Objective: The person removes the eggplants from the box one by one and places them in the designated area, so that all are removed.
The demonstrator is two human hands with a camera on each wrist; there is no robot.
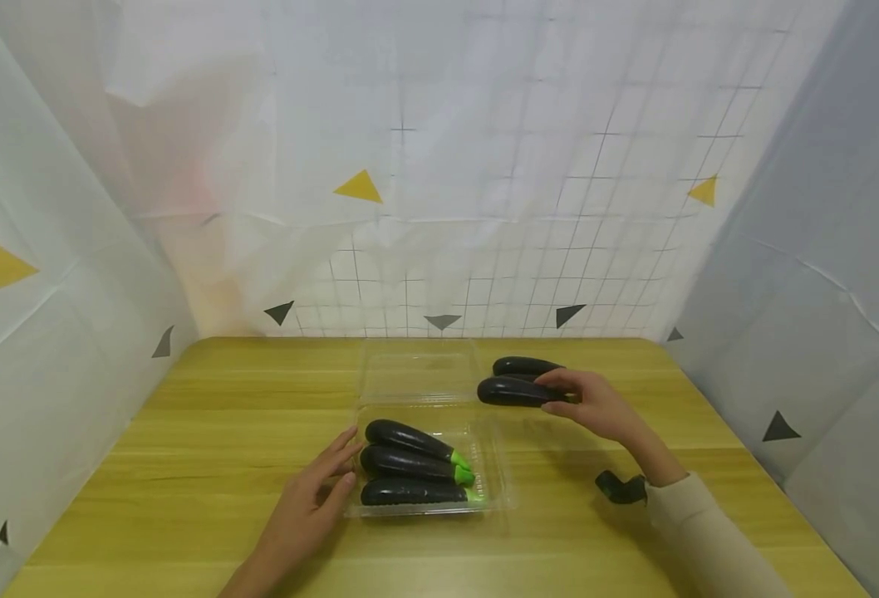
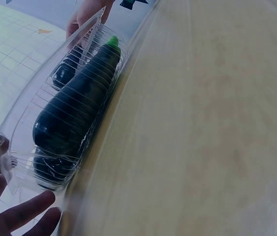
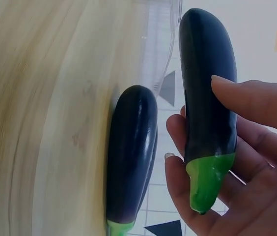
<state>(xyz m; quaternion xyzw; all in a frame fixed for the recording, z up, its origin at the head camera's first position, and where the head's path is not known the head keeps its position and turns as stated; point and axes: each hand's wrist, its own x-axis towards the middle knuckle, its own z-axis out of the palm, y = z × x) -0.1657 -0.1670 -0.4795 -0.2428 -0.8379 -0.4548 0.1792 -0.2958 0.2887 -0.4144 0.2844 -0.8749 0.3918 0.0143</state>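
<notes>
My right hand [image 1: 589, 404] grips a dark purple eggplant [image 3: 209, 83] with a green stem end, thumb on one side and fingers on the other. It is held above the wooden table; behind it, another eggplant [image 1: 523, 365] lies on the tabletop. Left of these stands an open clear plastic clamshell box [image 1: 495, 465]. Three eggplants [image 1: 410, 459] lie side by side in its base, green ends toward the right. My left hand [image 1: 311, 496] rests at the box's left side, fingers extended, fingertips at the wall [image 2: 18, 157].
The box's clear lid [image 1: 419, 378] is folded back flat toward the rear of the table [image 1: 252, 448]. A dark strap-like piece [image 1: 621, 487] shows by my right wrist. White sheets with triangle markers [image 1: 360, 187] hang behind and at both sides.
</notes>
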